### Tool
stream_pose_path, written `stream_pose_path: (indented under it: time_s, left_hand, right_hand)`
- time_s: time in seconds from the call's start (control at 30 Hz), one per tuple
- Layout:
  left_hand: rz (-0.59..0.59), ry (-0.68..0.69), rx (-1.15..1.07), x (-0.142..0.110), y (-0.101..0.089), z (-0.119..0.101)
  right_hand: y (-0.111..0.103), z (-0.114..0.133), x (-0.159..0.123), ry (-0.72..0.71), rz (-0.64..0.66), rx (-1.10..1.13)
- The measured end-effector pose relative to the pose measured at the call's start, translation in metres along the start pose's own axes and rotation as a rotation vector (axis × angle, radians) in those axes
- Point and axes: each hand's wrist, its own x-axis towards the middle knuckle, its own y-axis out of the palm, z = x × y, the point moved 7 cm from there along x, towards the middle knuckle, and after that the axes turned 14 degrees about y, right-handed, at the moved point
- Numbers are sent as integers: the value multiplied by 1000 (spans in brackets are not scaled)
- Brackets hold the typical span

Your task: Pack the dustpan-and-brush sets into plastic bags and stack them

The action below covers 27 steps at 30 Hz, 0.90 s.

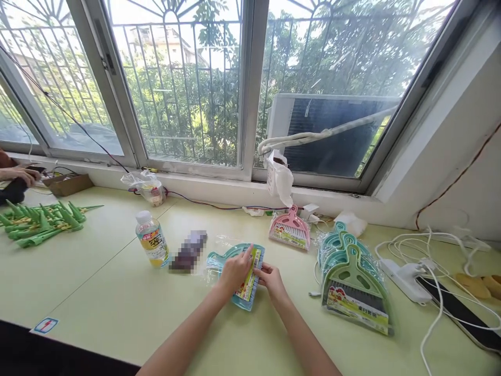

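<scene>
A teal mini dustpan-and-brush set (246,298) with a printed label card lies on the table in front of me, its handle pointing left, clear plastic film by the handle. Across its top rests my left hand (235,274), the index finger stretched out along the label; its thumb is hidden. My right hand (272,282) pinches the right edge of the set between thumb and fingers. To the right stands a row of wrapped green and teal dustpan sets (354,292). Behind, a pink dustpan set (290,230) leans near the window ledge.
Left of my hands are a drink bottle (152,240) and a blurred-out dark object (190,253). Green pointed pieces (47,222) lie far left, near another person's hand (18,175). A power strip (405,282), white cables and a phone (462,313) occupy the right.
</scene>
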Motion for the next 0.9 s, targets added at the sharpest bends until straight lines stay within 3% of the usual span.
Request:
stream_pose_path:
  time_s: [0.1,0.17,0.23,0.3,0.33,0.4,0.47,0.53,0.73,0.9]
  left_hand:
    - [-220,-27,-76,-4,-18,4]
    - [-498,-98,-82,-12,-38,11]
    - [-799,-237,-113,-27,-54,23]
    - [-966,-413,-272,-37,-53,38]
    - [-970,-488,-427,-36,-45,45]
    - [-817,-570,-858,-25,-17,50]
    - [-588,-577,-1282,-10,12,38]
    - [-466,-565,-1532,-4,29,24]
    - [-417,-570,-1702,-4,40,5]
    - [-436,-596,-1696,-5,36,13]
  right_hand:
    - [-4,4,0,-52,-18,42]
    - [-10,10,-1,-98,-39,97]
    - [-17,16,-3,-142,-72,158]
    - [-23,21,-5,-176,-105,205]
    - [-25,23,-6,-189,-117,220]
    - [-27,25,-7,-203,-129,235]
    - [-29,25,-7,-203,-142,246]
    - [-32,24,-7,-203,-161,263]
    - [-44,24,-5,-249,-230,289]
    - [-47,22,-3,-264,-247,259]
